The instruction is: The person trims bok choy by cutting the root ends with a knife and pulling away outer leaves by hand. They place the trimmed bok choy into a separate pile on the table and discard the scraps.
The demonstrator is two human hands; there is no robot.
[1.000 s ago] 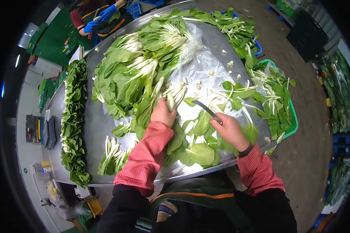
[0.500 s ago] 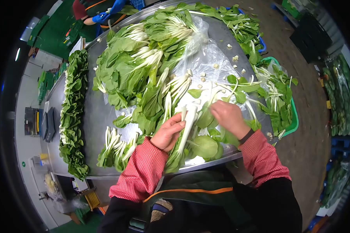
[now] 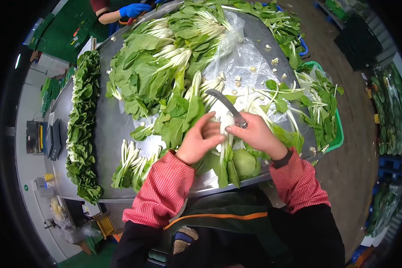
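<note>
My right hand [image 3: 257, 135] grips a curved-blade knife [image 3: 224, 102], its dark blade pointing up and to the left over the pile. The right thumb rests at the white base of a bok choy [image 3: 227, 152], whose green leaves hang toward the table's near edge. Just left of that plant is my left hand [image 3: 200, 139], fingers apart and thumb reaching toward the white stalks. Loose leaves [image 3: 245, 163] lie beneath the hands, partly hidden by them. Close beyond the left hand rises a large heap of bok choy [image 3: 158, 73].
A long row of bok choy [image 3: 82, 129] lines the left of the metal table [image 3: 109, 156]. Cut stem ends dot the clear plastic sheet [image 3: 241, 64]. A green crate [image 3: 337, 129] of leaves stands right. Another person's blue-gloved hand [image 3: 135, 10] shows at top left.
My left hand has loosened from the bok choy it held. The right hand has come left to the plant's base, and the knife now shows in it.
</note>
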